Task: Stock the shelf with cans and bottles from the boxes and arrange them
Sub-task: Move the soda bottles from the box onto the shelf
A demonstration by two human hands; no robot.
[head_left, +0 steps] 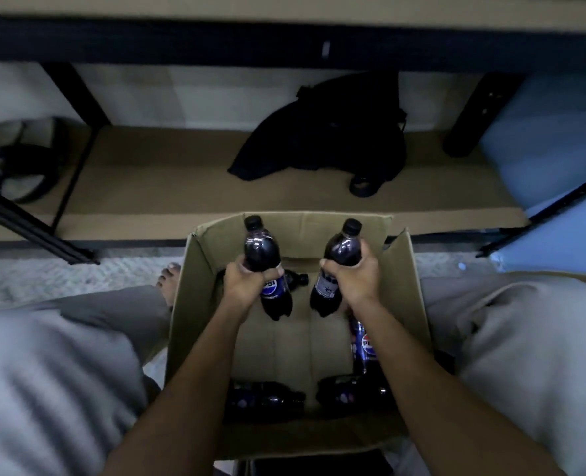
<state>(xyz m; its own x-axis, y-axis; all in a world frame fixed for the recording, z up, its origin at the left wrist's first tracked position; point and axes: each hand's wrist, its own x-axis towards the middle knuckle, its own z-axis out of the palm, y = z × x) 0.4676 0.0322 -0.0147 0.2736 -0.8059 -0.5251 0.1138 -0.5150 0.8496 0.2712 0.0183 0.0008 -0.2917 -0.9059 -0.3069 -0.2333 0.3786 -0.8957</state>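
An open cardboard box [199, 304] stands on the floor between my knees. My left hand [241, 281] grips a dark Pepsi bottle [260, 252] around its middle, held above the box. My right hand [353, 274] grips a second dark bottle [341, 249] the same way. Both caps point toward the shelf. Several more bottles lie in the box: one [363, 345] along the right wall under my right forearm, two [264, 400] near the front, and one [296, 279] partly hidden behind the held bottle. The low brown shelf board [181, 187] runs just beyond the box.
A black bag [329, 132] lies on the shelf board, right of centre. Black shelf uprights [78, 97] stand at left and right, a black beam [284, 42] overhead. A light blue surface [552, 149] sits at far right. My bare foot [168, 280] rests left of the box.
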